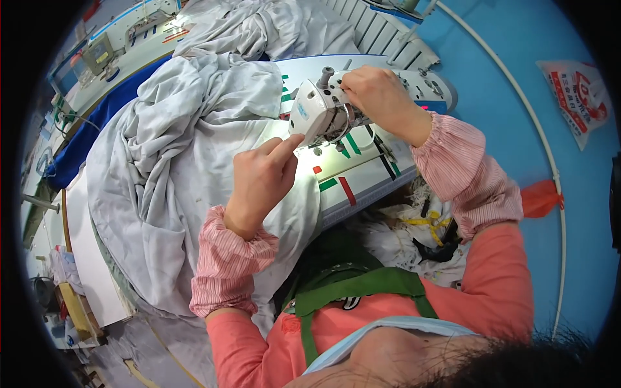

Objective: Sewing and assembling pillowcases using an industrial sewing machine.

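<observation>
A white sewing machine head (312, 115) stands in front of me with its lamp lighting the bed. My right hand (385, 102) is closed at the right side of the head, fingertips pressed together near its thread guides. Whatever they pinch is too small to make out. At the lower left of the head is my left hand (264, 181), fingers curled and the tips meeting close to the machine's face. Any thread between them cannot be seen. A large pale grey cloth (162, 149) lies bunched left of the machine, partly behind my left hand.
Green, red and black tape strips (348, 191) mark the machine bed. A yellow tape measure (430, 223) lies over white scraps below the table. To the right, a white pipe (527, 103) crosses the blue floor beside a printed plastic bag (577, 97). Another worktable (139, 55) stands far left.
</observation>
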`<state>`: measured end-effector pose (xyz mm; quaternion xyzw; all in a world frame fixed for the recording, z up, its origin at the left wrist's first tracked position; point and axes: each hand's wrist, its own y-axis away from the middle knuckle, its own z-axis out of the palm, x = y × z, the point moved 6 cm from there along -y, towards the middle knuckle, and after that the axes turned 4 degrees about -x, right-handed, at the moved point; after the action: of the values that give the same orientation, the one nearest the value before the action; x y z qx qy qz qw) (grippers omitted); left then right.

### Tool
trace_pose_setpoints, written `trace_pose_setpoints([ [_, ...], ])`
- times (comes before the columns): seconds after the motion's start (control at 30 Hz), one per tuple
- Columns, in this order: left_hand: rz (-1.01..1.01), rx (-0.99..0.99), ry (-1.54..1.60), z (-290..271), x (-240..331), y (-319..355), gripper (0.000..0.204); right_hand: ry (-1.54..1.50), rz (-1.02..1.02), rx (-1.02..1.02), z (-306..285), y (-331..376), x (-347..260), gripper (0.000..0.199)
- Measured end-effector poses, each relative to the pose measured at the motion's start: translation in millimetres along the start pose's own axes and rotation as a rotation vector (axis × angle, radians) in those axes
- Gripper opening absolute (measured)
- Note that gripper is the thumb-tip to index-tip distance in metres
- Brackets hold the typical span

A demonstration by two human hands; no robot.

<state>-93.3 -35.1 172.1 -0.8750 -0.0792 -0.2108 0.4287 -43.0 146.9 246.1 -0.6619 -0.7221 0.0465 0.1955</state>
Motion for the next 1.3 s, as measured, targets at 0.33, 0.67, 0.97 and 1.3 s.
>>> trace_pose_setpoints([
  [0.33, -0.001, 0.014, 0.035, -8, 3, 13, 0.028, 0.179, -0.113, -0.118, 2, -6, -10, 0.013],
  [0.67, -0.072, -0.007, 0.019, -14, 1, 46, 0.028, -0.041, -0.029, 0.074, 3, 21, -6, 0.016],
  [0.97, -0.086, -0.004, 0.113, 13, 21, 53, 0.028, 0.072, 0.021, 0.227, 4, 40, -20, 0.026],
  [1.3, -0.041, 0.083, -0.078, -19, 31, -15, 0.024, -0.099, 0.039, 0.358, -9, 40, 14, 0.021],
])
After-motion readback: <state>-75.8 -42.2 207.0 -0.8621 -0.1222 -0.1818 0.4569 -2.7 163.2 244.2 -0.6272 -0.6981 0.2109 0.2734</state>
